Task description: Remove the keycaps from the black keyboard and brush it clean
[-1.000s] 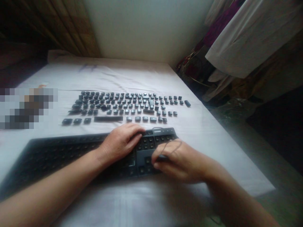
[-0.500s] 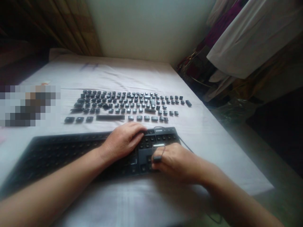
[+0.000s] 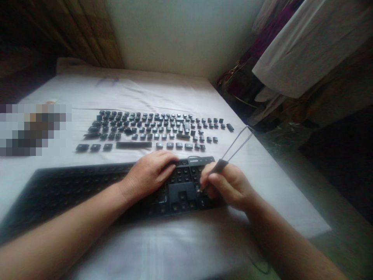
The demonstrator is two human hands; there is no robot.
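A black keyboard (image 3: 87,186), stripped of its keycaps, lies across the near part of the bed-like surface, its right end partly under my right hand. My left hand (image 3: 151,171) rests on its upper middle, fingers closed over the top edge, pressing it. Over the number pad is my right hand (image 3: 227,184), closed around the black handle of a wire keycap puller (image 3: 223,164). The puller's two thin wire loops point up and away to the right. My right fingertips touch or hover at the pad; I cannot tell which. Beyond the keyboard sit rows of loose keycaps (image 3: 142,136).
A pale cloth (image 3: 140,89) covers the surface, whose right edge drops to a dim floor. A long spacebar keycap (image 3: 134,144) lies in the nearest row. White cloth (image 3: 291,54) hangs at the upper right. A blurred-out patch (image 3: 32,130) hides something at left.
My right hand has moved right across the keyboard, from the arrow keys to the number pad. The puller has turned so its wire loops point upward. My left hand stays put.
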